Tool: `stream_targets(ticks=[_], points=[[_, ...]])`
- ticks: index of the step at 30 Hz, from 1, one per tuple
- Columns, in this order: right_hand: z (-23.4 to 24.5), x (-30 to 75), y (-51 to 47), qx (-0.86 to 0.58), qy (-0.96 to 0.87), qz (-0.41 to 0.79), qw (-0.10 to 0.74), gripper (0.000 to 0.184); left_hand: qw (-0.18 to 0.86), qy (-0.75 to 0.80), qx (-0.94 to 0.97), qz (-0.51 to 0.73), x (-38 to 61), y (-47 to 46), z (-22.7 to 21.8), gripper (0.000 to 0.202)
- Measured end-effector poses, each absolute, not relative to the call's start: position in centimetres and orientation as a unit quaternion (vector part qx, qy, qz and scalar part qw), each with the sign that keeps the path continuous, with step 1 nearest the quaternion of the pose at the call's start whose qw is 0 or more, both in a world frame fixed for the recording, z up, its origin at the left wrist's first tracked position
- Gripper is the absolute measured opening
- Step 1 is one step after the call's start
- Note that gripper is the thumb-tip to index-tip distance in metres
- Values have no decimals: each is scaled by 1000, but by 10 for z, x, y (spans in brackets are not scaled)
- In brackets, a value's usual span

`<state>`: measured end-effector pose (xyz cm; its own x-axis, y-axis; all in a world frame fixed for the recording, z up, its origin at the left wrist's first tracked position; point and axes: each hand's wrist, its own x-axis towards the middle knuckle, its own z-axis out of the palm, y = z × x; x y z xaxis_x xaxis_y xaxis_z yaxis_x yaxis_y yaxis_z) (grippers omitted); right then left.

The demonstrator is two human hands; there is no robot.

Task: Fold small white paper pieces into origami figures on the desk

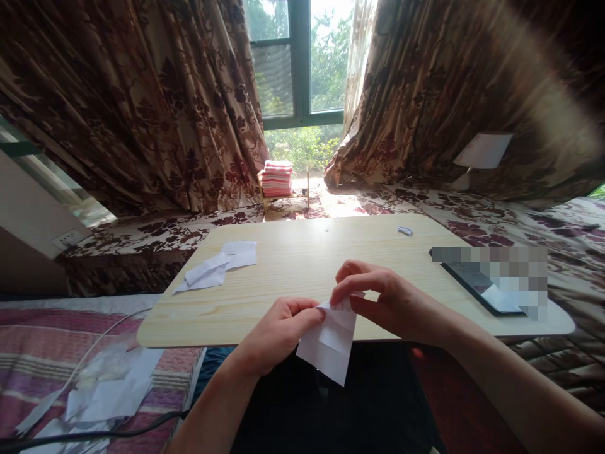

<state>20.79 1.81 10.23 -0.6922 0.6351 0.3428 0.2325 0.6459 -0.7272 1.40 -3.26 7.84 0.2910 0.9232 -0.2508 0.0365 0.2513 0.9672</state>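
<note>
Between my two hands, over the near edge of the table, is a creased piece of white paper [328,347]. My left hand [288,328] pinches its upper left edge, thumb on top. At the top edge, the fingers of my right hand [378,290] are closed on the paper, with a small strip of it showing beside the fingertips. The paper's lower part hangs down past the table edge. Several folded white paper pieces [222,265] lie on the left of the table, and a small folded paper piece [404,231] lies near the far right corner.
A light wood table [283,252] stands before me. On its right lies a dark tablet [482,287], partly blurred out. Beyond are stacked red-and-white cloths [277,178] and a lamp [482,151]. At lower left, paper sheets [111,391] and a cable [155,425] lie by a striped bedcover [33,366].
</note>
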Motion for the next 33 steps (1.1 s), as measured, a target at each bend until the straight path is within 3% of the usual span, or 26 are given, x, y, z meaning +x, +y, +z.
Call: stream_targets(ticks=[20,33], points=[[98,214,13,-226,-876,228,360,18,669,422,427,438,29,-42,73,33],[105,219,15,-233,-888,198,343,25,699,378,381,472,39,-44,83,28]])
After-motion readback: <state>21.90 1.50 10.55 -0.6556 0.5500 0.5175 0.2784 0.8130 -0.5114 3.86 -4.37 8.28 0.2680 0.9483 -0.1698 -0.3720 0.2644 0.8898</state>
